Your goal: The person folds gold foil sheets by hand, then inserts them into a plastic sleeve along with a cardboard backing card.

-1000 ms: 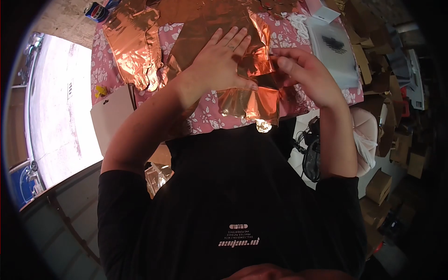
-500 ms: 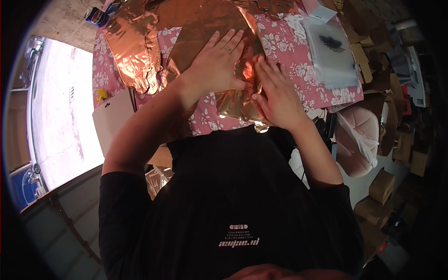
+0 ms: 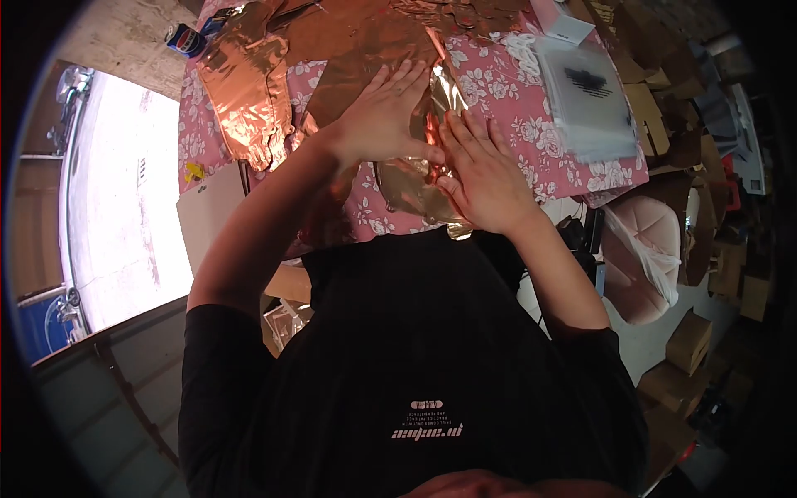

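Copper-coloured metallic material (image 3: pixel 353 73) lies beneath the left hand (image 3: pixel 382 120) and right hand (image 3: pixel 488 178), their fingers (image 3: pixel 471 137) flat and released. Plastic bags (image 3: pixel 591 112) lie on the floral worktop (image 3: pixel 490 75).

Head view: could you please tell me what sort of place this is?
Probably a small workshop or packing space: shiny copper-coloured foil on a flowered tablecloth, clear plastic bags and cardboard boxes alongside.

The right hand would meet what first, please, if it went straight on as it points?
The right hand would probably first meet the shiny copper-coloured foil sheet's creased edge; depth is unclear.
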A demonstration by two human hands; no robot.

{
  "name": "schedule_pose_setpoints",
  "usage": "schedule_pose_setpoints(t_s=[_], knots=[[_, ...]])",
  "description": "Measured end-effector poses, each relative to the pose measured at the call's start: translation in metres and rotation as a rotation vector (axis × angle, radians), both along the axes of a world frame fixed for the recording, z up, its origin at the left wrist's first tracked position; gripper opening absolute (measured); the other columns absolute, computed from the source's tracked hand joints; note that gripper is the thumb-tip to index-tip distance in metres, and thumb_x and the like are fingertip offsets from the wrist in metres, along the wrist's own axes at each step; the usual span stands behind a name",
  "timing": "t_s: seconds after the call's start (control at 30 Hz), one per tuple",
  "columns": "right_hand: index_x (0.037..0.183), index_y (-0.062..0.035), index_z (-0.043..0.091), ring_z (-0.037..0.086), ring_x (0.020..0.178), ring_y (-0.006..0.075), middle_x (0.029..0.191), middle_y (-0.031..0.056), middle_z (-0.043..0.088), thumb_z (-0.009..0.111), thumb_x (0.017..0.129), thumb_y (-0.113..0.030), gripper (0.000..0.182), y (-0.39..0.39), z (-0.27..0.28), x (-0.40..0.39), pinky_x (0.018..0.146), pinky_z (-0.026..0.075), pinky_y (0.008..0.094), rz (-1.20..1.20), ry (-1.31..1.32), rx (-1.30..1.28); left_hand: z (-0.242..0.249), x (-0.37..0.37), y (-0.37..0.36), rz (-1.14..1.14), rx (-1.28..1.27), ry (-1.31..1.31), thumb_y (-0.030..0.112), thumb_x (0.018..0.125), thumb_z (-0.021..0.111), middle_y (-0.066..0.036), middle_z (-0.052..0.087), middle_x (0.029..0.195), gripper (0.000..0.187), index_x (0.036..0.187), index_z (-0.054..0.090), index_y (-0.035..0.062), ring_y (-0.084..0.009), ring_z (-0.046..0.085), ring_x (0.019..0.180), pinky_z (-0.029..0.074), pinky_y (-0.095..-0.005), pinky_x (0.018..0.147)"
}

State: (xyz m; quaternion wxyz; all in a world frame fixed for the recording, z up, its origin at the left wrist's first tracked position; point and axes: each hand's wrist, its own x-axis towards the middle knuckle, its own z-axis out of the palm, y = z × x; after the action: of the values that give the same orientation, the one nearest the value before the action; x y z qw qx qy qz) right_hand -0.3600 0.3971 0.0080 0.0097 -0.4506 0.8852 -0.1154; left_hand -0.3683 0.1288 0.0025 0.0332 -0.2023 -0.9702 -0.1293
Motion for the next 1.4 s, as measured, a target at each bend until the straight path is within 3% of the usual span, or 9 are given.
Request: schedule_pose_setpoints(t_s=[0.17,0.27,0.47,1.0,1.07,1.1,1.17,1.23,1.4], knots=[[0.171,-0.0022,0.041,0.028,0.169,0.0372,0.180,0.0192,0.036,0.064,0.108,-0.042,0.078,-0.001,0.001,0.001,0.140,0.015,0.0552,-0.005,0.011,-0.007,-0.002,-0.006,-0.009,0.063,0.385,-0.143,0.062,0.110,0.058,-0.030,0.021,0.183,0.100,0.174,0.024,-0.0078,-0.0392,0.013,0.173,0.008,-0.0544,0.140],[0.170,-0.0020,0.041,0.029,0.169,0.0376,0.179,0.0194,0.038,0.064,0.108,-0.042,0.077,0.000,0.001,0.000,0.139,0.016,0.0558,-0.002,0.005,-0.021,-0.001,-0.006,-0.015,0.051,0.324,0.011,0.046,0.115,0.054,-0.029,0.025,0.182,0.080,0.173,0.030,-0.0044,-0.0402,0.015,0.173,0.009,-0.0568,0.140],[0.168,-0.0018,0.043,0.031,0.167,0.0399,0.177,0.0203,0.039,0.065,0.107,-0.042,0.076,0.000,0.000,0.001,0.138,0.017,0.0570,0.014,0.035,-0.040,0.027,-0.018,0.007,-0.264,-0.048,0.160,0.033,0.115,0.053,-0.018,0.032,0.183,0.064,0.172,0.041,0.0080,-0.0384,0.023,0.171,0.014,-0.0595,0.139],[0.168,-0.0012,0.043,0.031,0.167,0.0397,0.178,0.0198,0.038,0.066,0.106,-0.045,0.079,0.001,0.000,0.000,0.138,0.018,0.0578,0.015,0.001,-0.054,0.007,-0.066,-0.013,-0.111,-0.274,0.047,0.039,0.114,0.054,-0.012,0.032,0.183,0.065,0.172,0.043,0.0109,-0.0327,0.024,0.171,0.017,-0.0531,0.140],[0.168,-0.0012,0.043,0.031,0.168,0.0395,0.179,0.0197,0.038,0.066,0.106,-0.045,0.079,0.000,0.001,0.000,0.138,0.018,0.0579,0.018,-0.005,-0.052,0.015,-0.055,-0.022,0.051,-0.024,0.337,0.031,0.104,0.071,-0.018,0.055,0.167,0.060,0.158,0.058,0.0058,-0.0376,0.049,0.156,0.040,-0.0499,0.131],[0.168,-0.0013,0.043,0.031,0.168,0.0392,0.179,0.0195,0.037,0.067,0.106,-0.044,0.079,0.000,0.002,0.000,0.138,0.018,0.0580,0.010,-0.006,-0.056,0.026,-0.042,-0.028,0.058,-0.027,0.332,0.031,0.104,0.071,-0.018,0.055,0.167,0.060,0.158,0.058,0.0058,-0.0376,0.049,0.156,0.040,-0.0499,0.131],[0.169,-0.0014,0.043,0.031,0.168,0.0389,0.179,0.0193,0.037,0.067,0.105,-0.043,0.079,0.000,0.003,0.000,0.138,0.018,0.0581,0.016,-0.012,-0.064,0.050,0.002,-0.041,0.308,0.209,0.317,0.026,0.098,0.081,-0.019,0.074,0.136,0.048,0.139,0.070,0.0035,-0.0395,0.071,0.124,0.057,-0.0476,0.107],[0.169,-0.0016,0.043,0.031,0.168,0.0388,0.179,0.0192,0.037,0.068,0.105,-0.040,0.079,-0.001,0.003,-0.001,0.138,0.018,0.0583,0.014,-0.009,-0.054,0.054,0.051,-0.051,0.520,0.299,0.312,0.022,0.094,0.085,-0.018,0.076,0.109,0.037,0.123,0.073,0.0025,-0.0382,0.075,0.101,0.061,-0.0472,0.087],[0.169,-0.0007,0.043,0.029,0.168,0.0390,0.179,0.0189,0.037,0.068,0.104,-0.039,0.079,-0.001,0.001,-0.002,0.138,0.017,0.0586,0.031,0.002,-0.054,0.042,0.144,-0.056,0.828,0.180,0.066,0.029,0.099,0.080,-0.020,0.075,0.107,0.035,0.121,0.073,0.0024,-0.0400,0.075,0.101,0.060,-0.0494,0.088]])
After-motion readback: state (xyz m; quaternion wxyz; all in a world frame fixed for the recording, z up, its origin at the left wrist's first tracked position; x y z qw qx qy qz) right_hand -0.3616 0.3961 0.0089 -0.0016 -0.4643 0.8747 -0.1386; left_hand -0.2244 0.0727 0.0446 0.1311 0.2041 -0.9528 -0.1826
